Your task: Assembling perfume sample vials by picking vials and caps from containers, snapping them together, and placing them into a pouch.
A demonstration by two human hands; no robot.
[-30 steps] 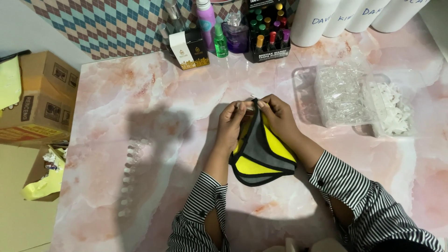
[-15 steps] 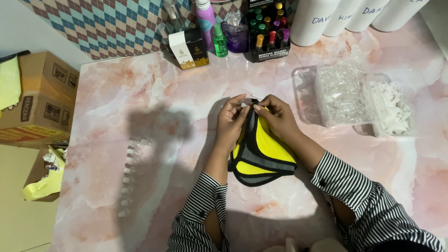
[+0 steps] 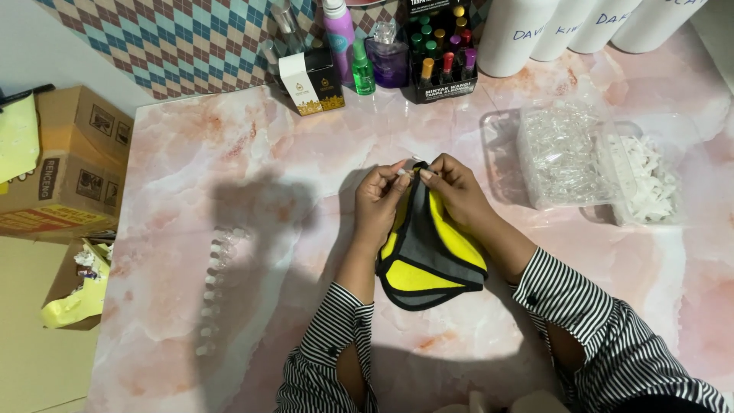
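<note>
We see the yellow and grey pouch [image 3: 432, 264] lying on the pink marbled table [image 3: 229, 176], and we take it as our landmark. Both hands meet at its far end: the left hand [image 3: 380, 203] and the right hand [image 3: 453, 187] each pinch with their fingertips a tiny pale object [image 3: 410, 171] just above the pouch's top edge; what that object is we cannot tell. The striped sleeves [image 3: 581, 306] run back from the pouch toward us. To the right of the pouch stands a clear plastic box [image 3: 562, 157] of small transparent pieces. Beyond the pouch, at the table's far edge, sits a black rack of small coloured bottles [image 3: 443, 65]. To the pouch's left, a row of small clear vials [image 3: 216, 287] lies on the table.
</note>
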